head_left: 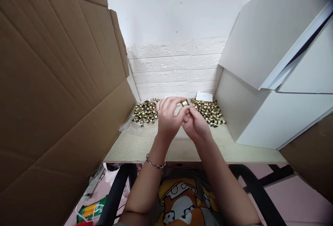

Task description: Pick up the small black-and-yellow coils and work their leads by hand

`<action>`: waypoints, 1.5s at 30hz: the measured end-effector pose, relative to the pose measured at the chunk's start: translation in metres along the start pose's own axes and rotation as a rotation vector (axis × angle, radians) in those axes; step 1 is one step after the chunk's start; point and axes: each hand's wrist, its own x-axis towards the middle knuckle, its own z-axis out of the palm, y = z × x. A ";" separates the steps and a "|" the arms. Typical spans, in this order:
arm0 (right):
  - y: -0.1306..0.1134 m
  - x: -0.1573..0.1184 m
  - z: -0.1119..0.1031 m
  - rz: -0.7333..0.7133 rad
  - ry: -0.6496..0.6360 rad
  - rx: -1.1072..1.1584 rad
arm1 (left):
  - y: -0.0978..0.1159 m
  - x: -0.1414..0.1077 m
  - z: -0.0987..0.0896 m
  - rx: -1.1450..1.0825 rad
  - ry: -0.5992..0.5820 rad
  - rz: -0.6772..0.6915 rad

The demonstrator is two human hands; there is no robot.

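Observation:
Above the table's middle, my two hands meet around a small part with a yellow band and black ends (185,103), which looks like a wound coil. My left hand (168,114), with a chain bracelet on the wrist, has its thumb and fingers closed at the part's left side. Lower and to the right, my right hand (196,123) pinches at the part's near edge. Similar yellow-and-black parts lie in a left pile (145,112) and a right pile (209,111) beyond the hands. My fingers hide some of the held part.
A tall cardboard sheet (59,73) walls off the left side. White boxes (249,104) stand stacked on the right. A white paper slip (204,96) lies by the right pile, against the brick-patterned wall (179,63). Clear plastic (140,129) lies under the left pile on the pale table (130,149).

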 end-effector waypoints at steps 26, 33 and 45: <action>-0.027 -0.007 0.003 -0.267 0.143 -0.225 | -0.009 -0.010 0.002 0.111 -0.029 0.062; -0.027 -0.006 0.003 -0.336 0.198 -0.307 | -0.009 -0.009 0.002 0.090 -0.027 0.047; -0.034 -0.015 0.004 -0.626 0.289 -0.735 | -0.005 -0.007 -0.003 -0.006 -0.002 -0.014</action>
